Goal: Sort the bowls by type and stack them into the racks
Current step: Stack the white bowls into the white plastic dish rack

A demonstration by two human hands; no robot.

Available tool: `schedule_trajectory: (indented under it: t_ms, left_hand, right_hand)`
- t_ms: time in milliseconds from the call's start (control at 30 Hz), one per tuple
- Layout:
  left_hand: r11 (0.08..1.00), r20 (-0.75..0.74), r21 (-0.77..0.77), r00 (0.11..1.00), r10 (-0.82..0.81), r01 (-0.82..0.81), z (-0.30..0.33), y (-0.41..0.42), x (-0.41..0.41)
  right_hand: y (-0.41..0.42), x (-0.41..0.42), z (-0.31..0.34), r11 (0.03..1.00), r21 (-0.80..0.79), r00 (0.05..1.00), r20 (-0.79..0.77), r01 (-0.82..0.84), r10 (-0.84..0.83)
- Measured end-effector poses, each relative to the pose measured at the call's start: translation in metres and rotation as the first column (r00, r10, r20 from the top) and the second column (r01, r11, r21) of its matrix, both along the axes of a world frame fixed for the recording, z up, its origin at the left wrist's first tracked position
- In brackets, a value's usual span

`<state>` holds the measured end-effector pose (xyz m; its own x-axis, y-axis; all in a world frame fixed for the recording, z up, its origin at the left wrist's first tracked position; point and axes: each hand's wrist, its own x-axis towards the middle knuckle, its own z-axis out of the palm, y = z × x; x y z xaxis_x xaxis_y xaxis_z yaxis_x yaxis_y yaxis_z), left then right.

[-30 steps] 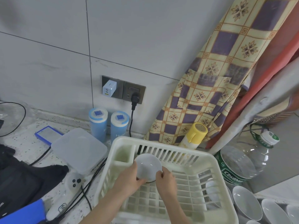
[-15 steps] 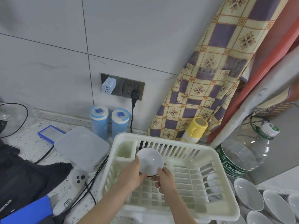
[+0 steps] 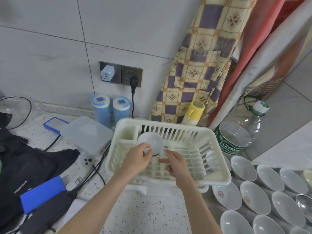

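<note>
A small white bowl (image 3: 152,143) stands tilted on edge at the back left of the cream plastic dish rack (image 3: 194,132), beside the rack's cutlery compartment. My left hand (image 3: 138,157) holds the bowl's near rim between thumb and fingers. Just right of the bowl, my right hand (image 3: 175,163) hovers over the rack floor with fingers spread and relaxed, holding nothing. Several white bowls (image 3: 253,196) lie spread out on the counter at the lower right.
A translucent lidded box (image 3: 86,134), two blue canisters (image 3: 110,109), cables and a black cloth (image 3: 30,162) crowd the left counter. A yellow-capped bottle (image 3: 194,114) and a large water jug (image 3: 239,135) stand behind and right of the rack. A patterned cloth hangs at the wall.
My right hand has let go of the bowl and drawn slightly right and back. My left hand still holds it in the rack. The view has shifted, showing more bowls at right.
</note>
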<state>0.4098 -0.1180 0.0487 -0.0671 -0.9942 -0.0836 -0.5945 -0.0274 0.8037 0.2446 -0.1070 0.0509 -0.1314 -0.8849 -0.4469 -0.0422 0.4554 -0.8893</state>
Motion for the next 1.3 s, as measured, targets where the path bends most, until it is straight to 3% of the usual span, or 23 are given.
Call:
schedule_trajectory:
  t_ms: [200,333,533,633,800,1033,1200,1300]
  left_hand:
    - [0.996,-0.241,-0.072,0.97,0.032,-0.05,0.009,0.065,-0.01]
    - [1.0,-0.373,0.005,0.928,0.0,0.003,0.003,0.099,-0.027]
    - [0.967,-0.373,0.234,0.928,-0.01,0.105,-0.028,0.144,-0.077]
    - [0.943,-0.359,0.304,0.933,-0.019,0.137,-0.038,0.16,-0.109]
    - [0.858,-0.341,0.51,0.93,0.139,0.059,-0.048,0.178,-0.161]
    - [0.73,-0.264,0.683,0.942,0.209,0.03,-0.063,0.198,-0.236]
    - [0.704,-0.285,0.71,0.911,0.299,-0.008,-0.084,0.213,-0.273]
    - [0.695,-0.317,0.717,0.866,0.386,-0.047,-0.091,0.218,-0.283]
  right_hand:
    - [0.084,-0.031,0.006,0.99,-0.023,0.977,0.167,0.138,-0.132]
    - [0.128,-0.057,-0.002,0.971,-0.008,0.952,0.198,0.24,-0.234]
    - [0.168,-0.098,-0.019,0.939,0.083,0.919,0.19,0.335,-0.345]
    - [0.177,-0.128,-0.018,0.962,0.07,0.963,0.042,0.264,-0.267]
    - [0.188,-0.2,-0.009,0.984,0.051,0.975,-0.156,0.168,-0.158]
    - [0.221,-0.278,-0.025,0.928,0.22,0.954,-0.091,0.3,-0.286]
    - [0.247,-0.309,-0.05,0.873,0.431,0.969,-0.02,0.229,-0.245]
    - [0.255,-0.318,-0.06,0.858,0.468,0.977,-0.078,0.21,-0.196]
